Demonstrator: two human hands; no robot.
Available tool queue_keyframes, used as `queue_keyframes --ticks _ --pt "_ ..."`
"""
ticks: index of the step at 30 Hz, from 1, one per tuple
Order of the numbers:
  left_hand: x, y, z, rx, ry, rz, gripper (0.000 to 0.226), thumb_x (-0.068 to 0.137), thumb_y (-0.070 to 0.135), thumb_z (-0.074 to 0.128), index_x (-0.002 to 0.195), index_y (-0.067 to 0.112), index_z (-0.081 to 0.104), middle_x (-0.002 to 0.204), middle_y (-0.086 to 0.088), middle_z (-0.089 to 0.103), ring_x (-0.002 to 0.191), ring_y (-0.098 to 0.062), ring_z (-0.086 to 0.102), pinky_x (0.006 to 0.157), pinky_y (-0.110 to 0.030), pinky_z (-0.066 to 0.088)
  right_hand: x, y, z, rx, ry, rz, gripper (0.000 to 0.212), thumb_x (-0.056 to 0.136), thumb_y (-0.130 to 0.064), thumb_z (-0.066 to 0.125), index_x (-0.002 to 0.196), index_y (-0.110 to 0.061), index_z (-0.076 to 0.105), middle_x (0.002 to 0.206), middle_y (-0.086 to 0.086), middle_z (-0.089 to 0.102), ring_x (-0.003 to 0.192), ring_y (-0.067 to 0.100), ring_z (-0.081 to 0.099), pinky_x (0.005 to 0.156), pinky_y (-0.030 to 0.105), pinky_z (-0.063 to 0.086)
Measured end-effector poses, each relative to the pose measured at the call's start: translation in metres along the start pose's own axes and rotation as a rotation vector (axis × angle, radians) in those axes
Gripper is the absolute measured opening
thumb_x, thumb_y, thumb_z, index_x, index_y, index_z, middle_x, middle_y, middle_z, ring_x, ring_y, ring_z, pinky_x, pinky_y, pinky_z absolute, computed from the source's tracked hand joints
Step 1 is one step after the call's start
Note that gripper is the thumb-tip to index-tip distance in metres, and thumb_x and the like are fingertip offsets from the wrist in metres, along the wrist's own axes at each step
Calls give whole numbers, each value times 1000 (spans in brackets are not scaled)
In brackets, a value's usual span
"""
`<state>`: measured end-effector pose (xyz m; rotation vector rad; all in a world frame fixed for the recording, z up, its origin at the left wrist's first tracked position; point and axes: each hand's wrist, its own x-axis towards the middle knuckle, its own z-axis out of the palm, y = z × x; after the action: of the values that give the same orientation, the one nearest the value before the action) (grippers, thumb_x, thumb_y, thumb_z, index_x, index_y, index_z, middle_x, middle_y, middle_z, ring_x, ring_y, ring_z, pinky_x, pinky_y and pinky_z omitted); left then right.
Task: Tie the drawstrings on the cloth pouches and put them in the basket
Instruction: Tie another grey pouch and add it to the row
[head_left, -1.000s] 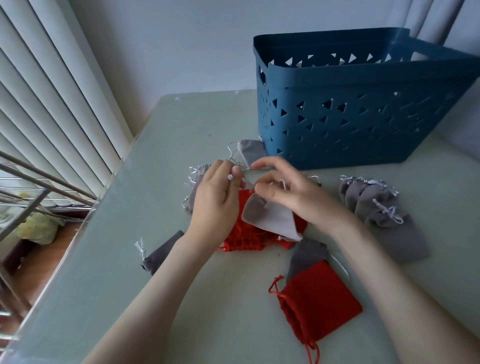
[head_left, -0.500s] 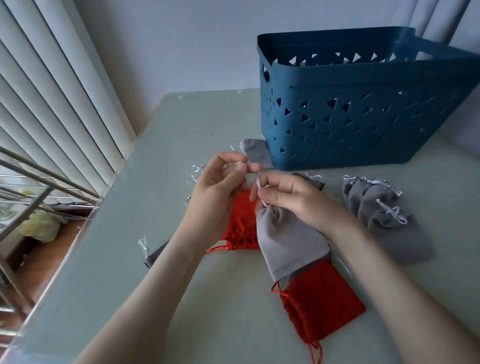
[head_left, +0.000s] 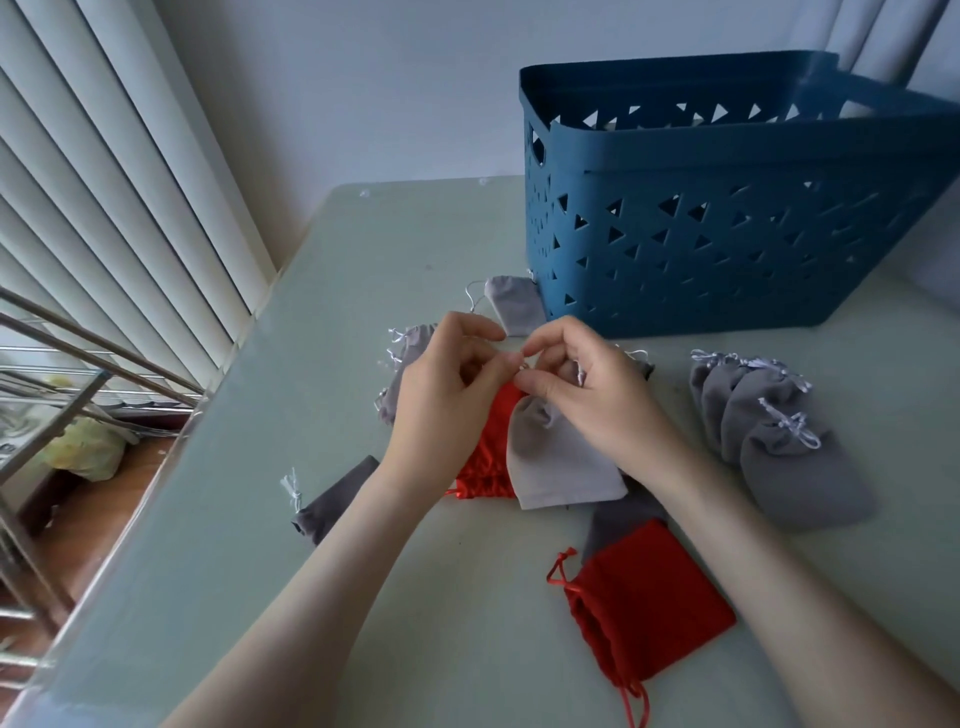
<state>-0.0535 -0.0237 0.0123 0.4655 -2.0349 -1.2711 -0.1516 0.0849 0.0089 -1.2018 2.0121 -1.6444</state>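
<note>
Now that the neck of the light grey pouch (head_left: 561, 462) has gathered shut, my left hand (head_left: 441, 395) and right hand (head_left: 587, 400) both pinch its drawstring (head_left: 523, 367); knot judged unfinished.

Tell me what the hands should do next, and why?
Probably pull the thin white drawstring ends apart to tighten the tie. Both the left hand and right hand pinch it above the light grey cloth pouch, whose neck is gathered and which isn't in the blue plastic basket yet.

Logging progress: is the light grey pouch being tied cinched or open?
Cinched: the light grey pouch bunches at its neck, left hand and right hand pinching the drawstring. Knot: cannot tell.
</note>
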Motion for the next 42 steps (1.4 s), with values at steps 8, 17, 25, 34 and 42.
queue_keyframes --ticks 8,17,25,34,42 --pt "-3 1 3 -40 10 8 18 84 20 69 77 24 53 63 9 61 54 -2 52 56 -14 39 0 -8 -2 217 -48 18 16 86 0 62 78 -14 62 65 -3 62 65 2 57 68 14 45" --pt "-5 4 6 -244 -143 -39 12 93 6 55 84 11 61 72 11 64 71 -3 58 69 -15 45 1 0 3 300 104 5 7 81 -22 62 75 -23 59 63 -5 54 67 16 42 66 23 38" --pt "-4 1 5 3 -196 91 21 90 15 61 81 34 63 80 14 58 80 8 53 75 -6 36 3 -3 4 322 124 10 14 79 -20 67 69 -29 62 71 -13 46 61 5 36 64 22 41" --pt "-2 1 5 96 -243 51 18 92 19 59 82 33 65 76 14 56 73 5 52 69 -7 36 1 -7 -1 307 83 -11 16 87 0 60 78 -13 60 63 -6 56 61 2 51 63 16 46" --pt "-8 -8 13 485 -413 140 18 92 14 56 79 7 66 75 -2 54 68 -12 45 60 -15 31 3 -7 -2 109 40 -23 17 86 -7 64 80 -22 63 71 -7 54 63 10 41 61 16 38"
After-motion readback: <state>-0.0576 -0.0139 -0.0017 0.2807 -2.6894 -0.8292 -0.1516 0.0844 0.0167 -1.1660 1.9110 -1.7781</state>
